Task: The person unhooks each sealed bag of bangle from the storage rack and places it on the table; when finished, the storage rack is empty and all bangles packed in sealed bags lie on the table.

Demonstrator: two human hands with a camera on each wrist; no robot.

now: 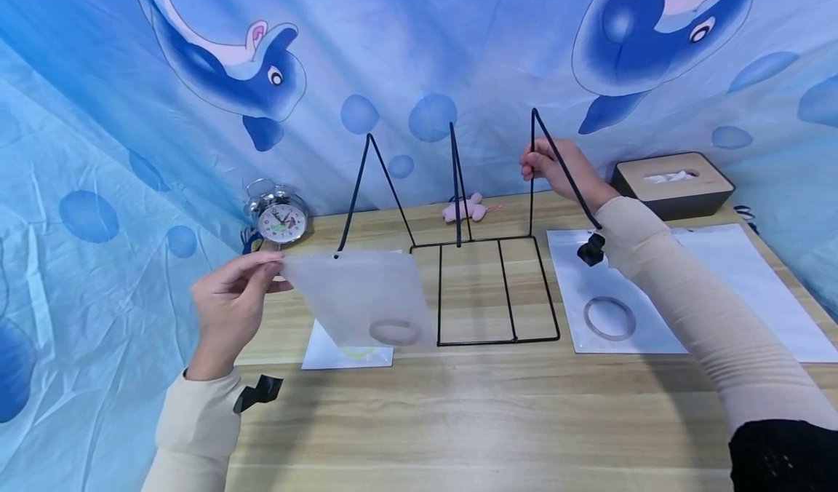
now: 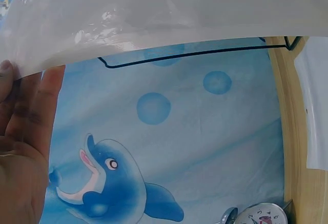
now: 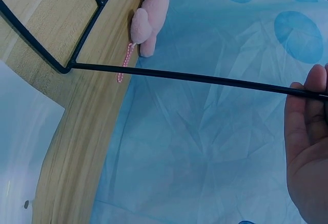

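My left hand [image 1: 229,306] pinches the upper left corner of a frosted, translucent plastic bag [image 1: 360,295], held tilted over the left side of a black wire rack [image 1: 504,288]. A pale ring shape [image 1: 395,332] shows near its lower edge; whether it is printed or inside, I cannot tell. In the left wrist view the bag [image 2: 169,14] spans the top. The rack stands on the table with several pointed wire dividers. At the back, my right hand [image 1: 566,168] holds its right divider, with the fingertips on the thin bar [image 3: 179,75] in the right wrist view.
A white sheet [image 1: 321,350] lies partly under the bag. Right of the rack lie white bags [image 1: 566,288], one with a ring shape [image 1: 609,318]. Along the back are an alarm clock [image 1: 281,221], a pink plush toy [image 1: 466,208] and a tissue box [image 1: 674,183], before a dolphin-print curtain.
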